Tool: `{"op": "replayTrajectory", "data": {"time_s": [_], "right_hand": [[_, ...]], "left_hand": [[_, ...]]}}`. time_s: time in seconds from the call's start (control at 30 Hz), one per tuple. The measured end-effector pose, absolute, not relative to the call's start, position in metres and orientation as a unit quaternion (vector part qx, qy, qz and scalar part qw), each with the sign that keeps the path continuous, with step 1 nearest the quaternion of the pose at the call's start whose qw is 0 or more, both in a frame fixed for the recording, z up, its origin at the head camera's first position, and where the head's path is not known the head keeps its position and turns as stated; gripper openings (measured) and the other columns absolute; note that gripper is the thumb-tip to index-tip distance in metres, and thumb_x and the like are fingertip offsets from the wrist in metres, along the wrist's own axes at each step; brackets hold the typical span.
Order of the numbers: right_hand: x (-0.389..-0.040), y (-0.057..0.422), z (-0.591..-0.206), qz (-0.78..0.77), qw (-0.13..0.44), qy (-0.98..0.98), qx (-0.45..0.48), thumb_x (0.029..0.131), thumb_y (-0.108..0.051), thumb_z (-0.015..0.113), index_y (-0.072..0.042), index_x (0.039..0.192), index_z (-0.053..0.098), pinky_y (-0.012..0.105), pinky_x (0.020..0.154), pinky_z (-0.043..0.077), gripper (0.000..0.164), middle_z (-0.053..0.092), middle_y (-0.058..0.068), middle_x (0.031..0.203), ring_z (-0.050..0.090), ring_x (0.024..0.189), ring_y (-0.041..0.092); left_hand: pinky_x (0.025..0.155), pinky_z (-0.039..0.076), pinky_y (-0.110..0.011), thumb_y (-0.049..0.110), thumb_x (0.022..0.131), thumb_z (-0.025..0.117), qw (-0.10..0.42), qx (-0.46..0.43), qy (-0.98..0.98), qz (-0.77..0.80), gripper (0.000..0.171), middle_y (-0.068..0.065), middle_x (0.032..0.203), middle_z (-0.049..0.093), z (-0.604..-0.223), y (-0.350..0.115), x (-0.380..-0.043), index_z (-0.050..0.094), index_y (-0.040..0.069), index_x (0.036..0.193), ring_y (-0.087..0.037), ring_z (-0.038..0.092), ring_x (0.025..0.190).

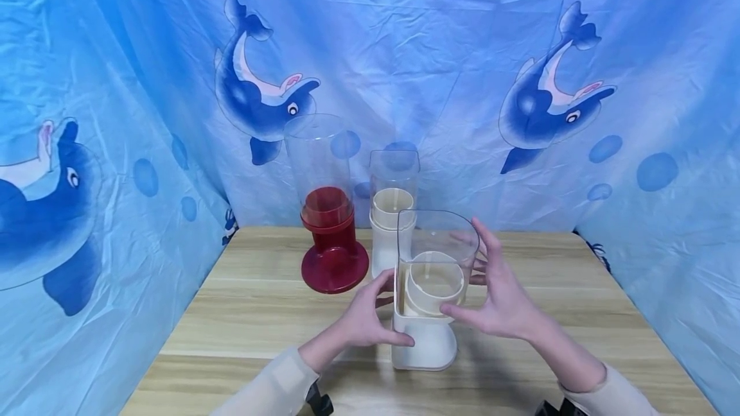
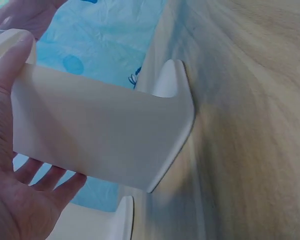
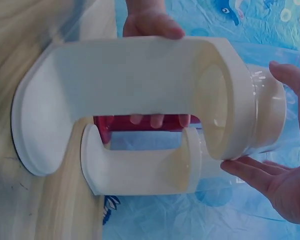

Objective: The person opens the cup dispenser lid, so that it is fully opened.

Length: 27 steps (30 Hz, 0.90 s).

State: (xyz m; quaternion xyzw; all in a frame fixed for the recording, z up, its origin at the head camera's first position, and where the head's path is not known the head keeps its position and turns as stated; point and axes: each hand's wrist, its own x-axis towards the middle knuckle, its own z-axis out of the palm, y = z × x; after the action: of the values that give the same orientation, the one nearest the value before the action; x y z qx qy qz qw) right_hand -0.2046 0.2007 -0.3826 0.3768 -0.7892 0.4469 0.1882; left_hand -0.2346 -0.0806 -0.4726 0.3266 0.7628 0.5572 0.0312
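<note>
A cream plastic dispenser (image 1: 424, 342) with a clear container (image 1: 436, 230) on top stands at the front of the table. My left hand (image 1: 365, 316) grips its stand, seen in the left wrist view as a flat cream back (image 2: 95, 125) between thumb and fingers. Around the lower part of the container, beside the cream inner ring (image 3: 270, 107), my right hand (image 3: 290, 185) holds the dispenser with thumb and fingers spread to either side. In the right wrist view the stand's base (image 3: 40, 120) is down by the tabletop.
Behind stand a narrower white dispenser (image 1: 384, 252) with a clear top and, to its left, a red dispenser (image 1: 335, 271) with a taller clear tube (image 1: 318, 156). The wooden table (image 1: 248, 313) is backed by a blue dolphin-print curtain (image 1: 416, 69), which also hangs at both sides.
</note>
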Motion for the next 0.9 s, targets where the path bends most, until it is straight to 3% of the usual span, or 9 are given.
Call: {"op": "replayTrajectory", "data": {"time_s": [0.2, 0.53, 0.9], "right_hand": [[-0.210, 0.204, -0.377, 0.445, 0.190, -0.785, 0.387, 0.062, -0.008, 0.103, -0.003, 0.163, 0.008, 0.036, 0.077, 0.069, 0.139, 0.066, 0.024, 0.138, 0.080, 0.090, 0.027], [-0.219, 0.208, -0.382, 0.429, 0.234, -0.771, 0.410, 0.064, -0.025, 0.104, 0.001, 0.156, 0.016, 0.027, 0.070, 0.067, 0.130, 0.073, 0.020, 0.126, 0.075, 0.075, 0.021], [-0.222, 0.211, -0.389, 0.419, 0.265, -0.756, 0.428, 0.072, -0.037, 0.100, 0.008, 0.154, 0.012, 0.023, 0.071, 0.066, 0.129, 0.072, 0.023, 0.123, 0.078, 0.084, 0.021]], "left_hand": [[0.104, 0.060, -0.030, 0.019, 0.062, 0.104, 0.043, 0.307, 0.765, 0.564, 0.100, 0.009, 0.130, 0.068, -0.471, -0.079, -0.237, 0.052, 0.034, 0.145, -0.019, 0.066, 0.124], [0.103, 0.061, -0.036, 0.016, 0.057, 0.106, 0.054, 0.290, 0.769, 0.566, 0.105, 0.008, 0.131, 0.068, -0.471, -0.078, -0.237, 0.053, 0.033, 0.146, -0.016, 0.066, 0.122], [0.102, 0.062, -0.037, 0.014, 0.059, 0.105, 0.064, 0.291, 0.765, 0.571, 0.105, 0.006, 0.132, 0.067, -0.469, -0.077, -0.238, 0.051, 0.033, 0.147, -0.017, 0.065, 0.123]]}}
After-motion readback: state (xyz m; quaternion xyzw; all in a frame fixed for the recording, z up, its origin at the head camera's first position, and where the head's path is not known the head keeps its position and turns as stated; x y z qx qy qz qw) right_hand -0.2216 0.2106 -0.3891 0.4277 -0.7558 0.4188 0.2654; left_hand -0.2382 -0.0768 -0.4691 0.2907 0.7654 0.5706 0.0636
